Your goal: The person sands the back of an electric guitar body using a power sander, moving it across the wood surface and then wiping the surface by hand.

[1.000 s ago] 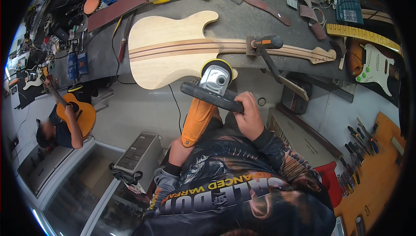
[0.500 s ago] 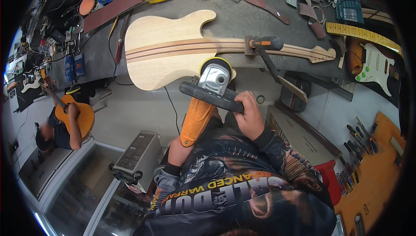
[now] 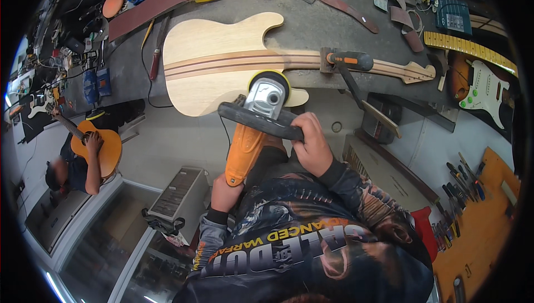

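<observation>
An unfinished electric guitar with a pale body and a striped neck lies flat on the workbench. A clamp with a black and orange handle holds its neck at the bench edge. I hold an orange electric sander with a silver head and a round yellow-rimmed pad over the body's near edge; whether the pad touches the wood I cannot tell. My right hand is closed round the right end of its black loop handle. My left hand holds the rear of the orange housing, its fingers mostly hidden beneath.
Sanding blocks, a brush, a yellow-handled knife and sandpaper strips lie along the far workbench. A sunburst guitar body is at the right, beside a rack of hand tools. At the left, another person plays an acoustic guitar.
Both hands have shifted the sander a little to the left along the guitar body's near edge, uncovering more of the near horn. The guitar stays clamped.
</observation>
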### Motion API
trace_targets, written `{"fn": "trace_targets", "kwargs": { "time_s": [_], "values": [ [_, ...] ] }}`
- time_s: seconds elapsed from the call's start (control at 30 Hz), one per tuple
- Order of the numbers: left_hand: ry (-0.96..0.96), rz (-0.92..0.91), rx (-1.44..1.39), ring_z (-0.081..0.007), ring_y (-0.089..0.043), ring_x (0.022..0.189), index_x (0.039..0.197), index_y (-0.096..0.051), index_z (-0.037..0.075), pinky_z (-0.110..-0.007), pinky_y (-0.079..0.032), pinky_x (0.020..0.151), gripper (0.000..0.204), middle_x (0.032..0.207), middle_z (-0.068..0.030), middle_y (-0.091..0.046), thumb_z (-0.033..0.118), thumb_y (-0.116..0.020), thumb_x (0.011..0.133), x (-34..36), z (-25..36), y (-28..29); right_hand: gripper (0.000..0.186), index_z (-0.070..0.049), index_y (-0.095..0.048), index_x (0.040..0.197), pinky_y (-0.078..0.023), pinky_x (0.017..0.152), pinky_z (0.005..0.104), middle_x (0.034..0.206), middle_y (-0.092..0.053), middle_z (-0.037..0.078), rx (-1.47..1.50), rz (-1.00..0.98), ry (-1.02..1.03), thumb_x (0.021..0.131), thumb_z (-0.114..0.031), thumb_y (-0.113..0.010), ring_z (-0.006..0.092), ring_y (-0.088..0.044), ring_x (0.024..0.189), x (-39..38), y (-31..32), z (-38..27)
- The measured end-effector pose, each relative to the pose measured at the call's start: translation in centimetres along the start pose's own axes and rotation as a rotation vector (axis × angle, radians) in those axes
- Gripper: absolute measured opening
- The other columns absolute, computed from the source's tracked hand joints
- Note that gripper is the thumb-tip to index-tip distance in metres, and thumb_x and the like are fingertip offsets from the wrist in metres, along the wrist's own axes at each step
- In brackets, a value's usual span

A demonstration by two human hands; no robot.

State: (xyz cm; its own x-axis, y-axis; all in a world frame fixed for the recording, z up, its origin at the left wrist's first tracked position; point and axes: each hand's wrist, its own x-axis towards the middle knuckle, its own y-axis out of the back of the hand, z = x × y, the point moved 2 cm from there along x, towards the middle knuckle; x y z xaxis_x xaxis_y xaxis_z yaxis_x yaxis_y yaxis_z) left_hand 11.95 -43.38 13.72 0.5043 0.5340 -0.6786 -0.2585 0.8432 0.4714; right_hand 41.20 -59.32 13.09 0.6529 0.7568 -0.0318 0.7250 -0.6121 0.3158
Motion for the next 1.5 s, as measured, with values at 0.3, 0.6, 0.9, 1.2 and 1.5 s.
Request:
{"fn": "trace_targets", "kwargs": {
  "time_s": [0.3, 0.6, 0.9, 1.2, 1.5],
  "values": [
    [0.018, 0.019, -0.001, -0.0367, -0.084, 0.097, 0.111, -0.078, -0.005, -0.043, -0.062, 0.085, 0.028, 0.098, -0.0223, -0.083, 0.013, -0.082, 0.089, 1.1, -0.5, 1.0, 0.042, -0.001, -0.058, 0.123, -0.049, 0.103, 0.0515, 0.115, -0.059, 0.021, -0.007, -0.032, -0.002, 0.084, 0.007, -0.072, 0.046, -0.058, 0.114, 1.4, -0.4, -0.3],
    [-0.003, -0.044, 0.03, -0.0381, -0.084, 0.099, 0.111, -0.079, -0.003, -0.043, -0.062, 0.085, 0.027, 0.1, -0.0231, -0.083, 0.012, -0.082, 0.089, 0.0, -1.4, 0.4, 0.044, -0.001, -0.058, 0.121, -0.049, 0.102, 0.0509, 0.114, -0.059, 0.021, -0.034, -0.027, -0.032, 0.08, 0.009, -0.071, 0.0465, -0.058, 0.111, -1.2, 0.2, -0.5],
    [0.041, 0.011, -0.01, -0.029, -0.083, 0.091, 0.113, -0.077, -0.005, -0.042, -0.061, 0.082, 0.032, 0.098, -0.0198, -0.083, 0.015, -0.082, 0.089, 2.1, 0.1, 2.0, 0.041, -0.001, -0.058, 0.124, -0.048, 0.103, 0.0525, 0.117, -0.058, 0.021, 0.029, -0.015, 0.013, 0.085, 0.008, -0.068, 0.0462, -0.058, 0.116, 4.0, -1.4, -0.6],
    [-0.022, -0.093, 0.059, -0.0416, -0.082, 0.104, 0.118, -0.079, 0.0, -0.045, -0.063, 0.087, 0.033, 0.106, -0.0246, -0.083, 0.016, -0.085, 0.09, 0.5, 0.2, 0.2, 0.04, -0.001, -0.057, 0.119, -0.049, 0.102, 0.0509, 0.114, -0.059, 0.022, -0.034, 0.023, -0.122, 0.082, 0.009, -0.069, 0.0466, -0.059, 0.112, -4.2, 1.7, 0.1],
    [0.012, -0.037, 0.036, -0.0416, -0.082, 0.102, 0.116, -0.079, 0.0, -0.046, -0.063, 0.087, 0.032, 0.103, -0.0246, -0.082, 0.016, -0.084, 0.089, 1.1, -0.6, 1.9, 0.045, -0.002, -0.058, 0.123, -0.048, 0.103, 0.0533, 0.116, -0.059, 0.023, -0.037, -0.018, -0.048, 0.08, 0.01, -0.067, 0.0477, -0.059, 0.113, 1.9, -1.7, -0.7]
  ]
}}
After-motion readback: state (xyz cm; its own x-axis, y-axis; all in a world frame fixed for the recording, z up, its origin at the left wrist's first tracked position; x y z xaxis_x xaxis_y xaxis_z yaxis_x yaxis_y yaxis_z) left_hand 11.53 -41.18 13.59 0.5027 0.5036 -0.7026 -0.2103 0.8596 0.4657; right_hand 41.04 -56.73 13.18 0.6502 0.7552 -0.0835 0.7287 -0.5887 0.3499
